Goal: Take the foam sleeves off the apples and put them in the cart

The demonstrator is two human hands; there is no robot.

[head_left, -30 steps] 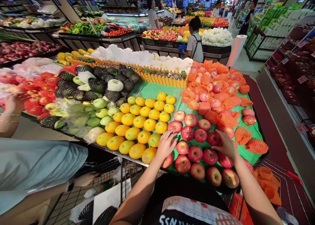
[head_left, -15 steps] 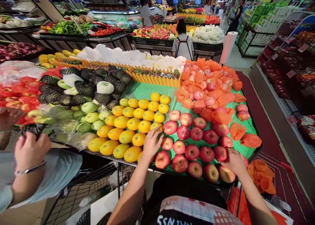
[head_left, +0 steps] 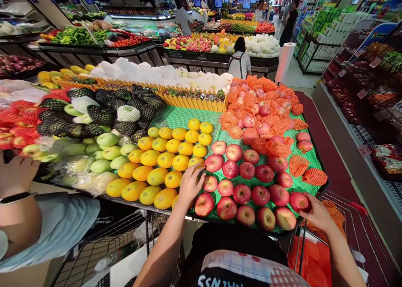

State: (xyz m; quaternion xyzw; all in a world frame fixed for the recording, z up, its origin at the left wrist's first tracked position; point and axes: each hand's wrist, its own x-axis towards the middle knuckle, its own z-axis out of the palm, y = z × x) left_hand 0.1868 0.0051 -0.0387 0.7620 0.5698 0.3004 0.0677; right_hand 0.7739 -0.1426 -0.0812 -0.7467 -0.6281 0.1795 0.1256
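At the right front corner of the stand, my right hand [head_left: 318, 213] has its fingers and thumb round the side of a red apple [head_left: 298, 201], the last in its row. My left hand [head_left: 190, 184] rests with fingers stretched and slightly apart where the oranges [head_left: 157, 176] meet the apples. Its fingertips lie close to an apple [head_left: 210, 183] and hold nothing. Rows of bare red apples [head_left: 241, 193] sit on green mesh matting [head_left: 240, 140] between my hands. Behind them lie more apples in orange foam nets [head_left: 262, 111].
Empty orange foam nets [head_left: 315, 176] lie on the right edge. A shopping cart [head_left: 351, 220] stands below that corner, another cart [head_left: 103, 236] front left. A co-worker's hand [head_left: 17, 174] is at the left, near green fruit [head_left: 107, 139]. A yellow picket divider [head_left: 191, 101] borders the back.
My right hand has moved right, from the front-row apples to the corner apple, which now shows fully in its row. My left hand stays put. The co-worker's hand has shifted left.
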